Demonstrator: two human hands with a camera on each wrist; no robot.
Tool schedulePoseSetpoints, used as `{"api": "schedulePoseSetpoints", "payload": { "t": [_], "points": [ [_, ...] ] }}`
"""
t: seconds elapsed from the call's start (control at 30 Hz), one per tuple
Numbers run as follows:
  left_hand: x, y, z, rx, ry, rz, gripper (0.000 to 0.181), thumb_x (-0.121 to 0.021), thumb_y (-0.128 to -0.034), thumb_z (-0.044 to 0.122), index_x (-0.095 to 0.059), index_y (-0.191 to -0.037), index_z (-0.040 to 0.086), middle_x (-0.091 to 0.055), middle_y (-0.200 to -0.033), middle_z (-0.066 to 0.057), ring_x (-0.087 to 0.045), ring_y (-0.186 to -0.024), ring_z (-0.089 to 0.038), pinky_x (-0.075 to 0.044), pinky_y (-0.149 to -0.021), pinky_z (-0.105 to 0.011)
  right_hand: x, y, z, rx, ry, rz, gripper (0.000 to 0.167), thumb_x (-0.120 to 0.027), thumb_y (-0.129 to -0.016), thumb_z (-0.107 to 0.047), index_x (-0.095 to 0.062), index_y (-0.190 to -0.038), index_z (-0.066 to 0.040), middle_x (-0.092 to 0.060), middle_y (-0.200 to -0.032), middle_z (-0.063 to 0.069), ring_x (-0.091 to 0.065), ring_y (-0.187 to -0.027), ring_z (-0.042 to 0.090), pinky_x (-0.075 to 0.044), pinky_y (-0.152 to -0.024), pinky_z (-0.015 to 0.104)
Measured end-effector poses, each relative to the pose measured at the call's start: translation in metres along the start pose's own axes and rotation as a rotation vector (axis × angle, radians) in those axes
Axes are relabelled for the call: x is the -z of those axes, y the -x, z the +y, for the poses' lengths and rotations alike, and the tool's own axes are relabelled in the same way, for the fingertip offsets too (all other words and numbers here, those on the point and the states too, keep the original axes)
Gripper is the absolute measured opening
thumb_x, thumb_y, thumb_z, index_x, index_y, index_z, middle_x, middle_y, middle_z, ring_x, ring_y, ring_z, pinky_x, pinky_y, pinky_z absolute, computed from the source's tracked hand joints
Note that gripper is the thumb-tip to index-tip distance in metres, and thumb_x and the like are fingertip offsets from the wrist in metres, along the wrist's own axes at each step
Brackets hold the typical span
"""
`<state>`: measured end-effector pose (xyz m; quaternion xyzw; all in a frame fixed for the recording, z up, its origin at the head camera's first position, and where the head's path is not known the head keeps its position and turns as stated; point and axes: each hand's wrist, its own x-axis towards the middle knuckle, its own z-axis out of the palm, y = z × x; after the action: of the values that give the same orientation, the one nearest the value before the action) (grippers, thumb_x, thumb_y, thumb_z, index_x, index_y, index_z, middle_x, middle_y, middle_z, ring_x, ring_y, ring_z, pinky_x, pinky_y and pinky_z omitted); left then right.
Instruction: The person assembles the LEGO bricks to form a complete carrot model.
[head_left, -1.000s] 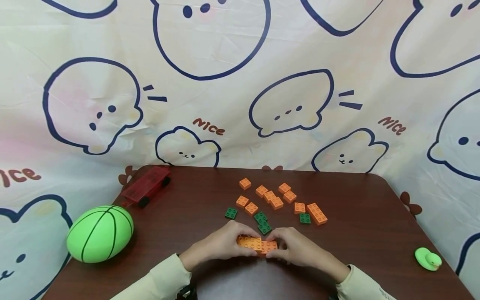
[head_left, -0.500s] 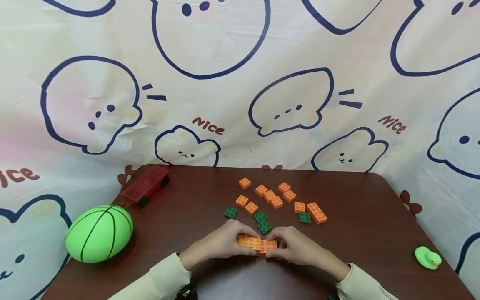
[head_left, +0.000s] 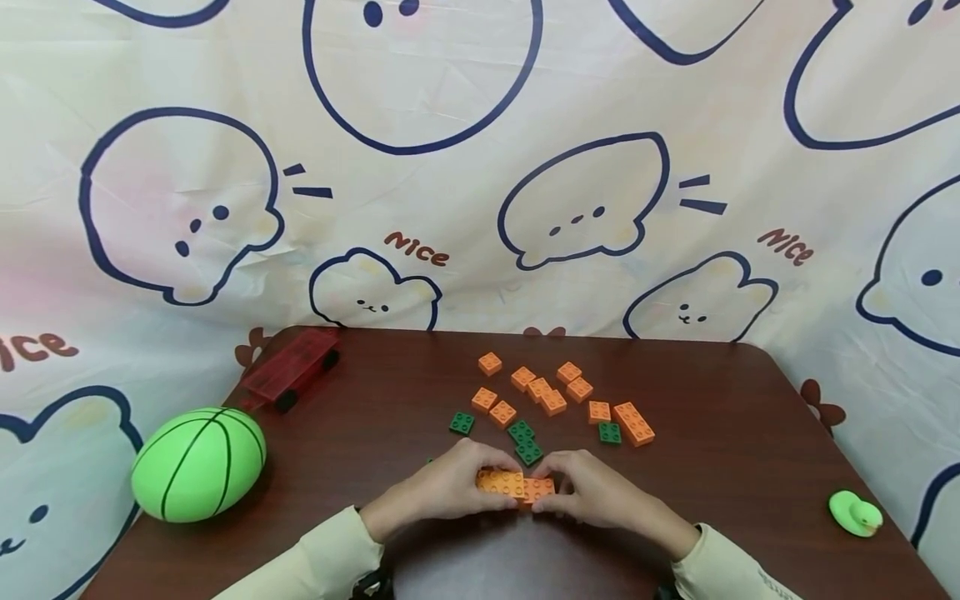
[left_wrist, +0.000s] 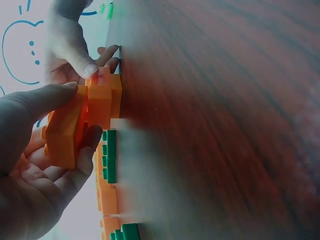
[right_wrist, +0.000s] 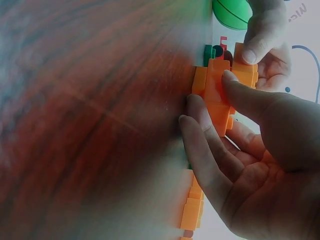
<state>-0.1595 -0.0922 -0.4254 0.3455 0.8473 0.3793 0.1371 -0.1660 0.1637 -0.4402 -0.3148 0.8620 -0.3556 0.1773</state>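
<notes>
At the near middle of the table, my left hand (head_left: pixel 453 482) pinches a long orange toy brick (left_wrist: pixel 65 130) between thumb and fingers. This brick sits over the left part of another orange brick (right_wrist: pixel 217 87), slightly tilted in the left wrist view; whether its studs are fully seated I cannot tell. My right hand (head_left: pixel 596 492) holds that lower brick at its right end, thumb on the near side and fingers curled beyond. Under it, a third orange layer (left_wrist: pixel 116 95) rests on the table. Just beyond the hands lie two green bricks (head_left: pixel 525 443).
Several loose orange bricks (head_left: pixel 553 402) spread across the table behind the hands, with single green bricks (head_left: pixel 462 423) among them. A green ball (head_left: pixel 198 465) and a red translucent toy car (head_left: pixel 292 371) stand at left. A green toy duck (head_left: pixel 855 512) sits at right.
The hands hold nearly the same place and grip. The held bricks have shifted very slightly to the right, and a sliver of green now shows beside my left wrist.
</notes>
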Motion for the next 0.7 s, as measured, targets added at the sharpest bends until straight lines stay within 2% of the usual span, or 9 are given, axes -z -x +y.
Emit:
{"api": "schedulePoseSetpoints", "payload": {
  "t": [0.23,0.5,0.7],
  "points": [
    [0.0017,-0.0033,0.0014,-0.026,-0.046,0.008,0.032,-0.077,-0.0944,0.029,-0.073,-0.123,0.016,-0.075,-0.111,0.009,-0.060,-0.083,0.004,-0.050,-0.072,-0.016,0.0020,-0.0002,-0.0006,0.000,0.037,0.020,0.033,-0.078,-0.091,-0.039,-0.073,-0.115,-0.016,-0.075,-0.106,-0.001,-0.058,-0.060,-0.002,-0.051,-0.056,0.020],
    [-0.0011,-0.0060,0.0032,-0.008,-0.006,-0.029,0.033,-0.078,-0.0932,0.029,-0.073,-0.123,0.017,-0.076,-0.113,0.006,-0.063,-0.087,0.003,-0.050,-0.076,-0.016,-0.0005,0.0001,0.0012,0.010,0.056,0.027,0.034,-0.077,-0.091,-0.042,-0.073,-0.115,-0.018,-0.074,-0.108,-0.001,-0.058,-0.060,-0.003,-0.050,-0.057,0.020],
    [-0.0027,-0.0071,0.0039,0.003,0.002,-0.031,0.033,-0.080,-0.0913,0.028,-0.074,-0.123,0.019,-0.076,-0.114,0.008,-0.063,-0.089,0.005,-0.051,-0.078,-0.015,-0.0008,0.0016,0.0009,0.009,0.052,0.033,0.035,-0.077,-0.091,-0.044,-0.073,-0.115,-0.018,-0.074,-0.107,-0.002,-0.057,-0.060,-0.002,-0.050,-0.056,0.020]
  ]
}}
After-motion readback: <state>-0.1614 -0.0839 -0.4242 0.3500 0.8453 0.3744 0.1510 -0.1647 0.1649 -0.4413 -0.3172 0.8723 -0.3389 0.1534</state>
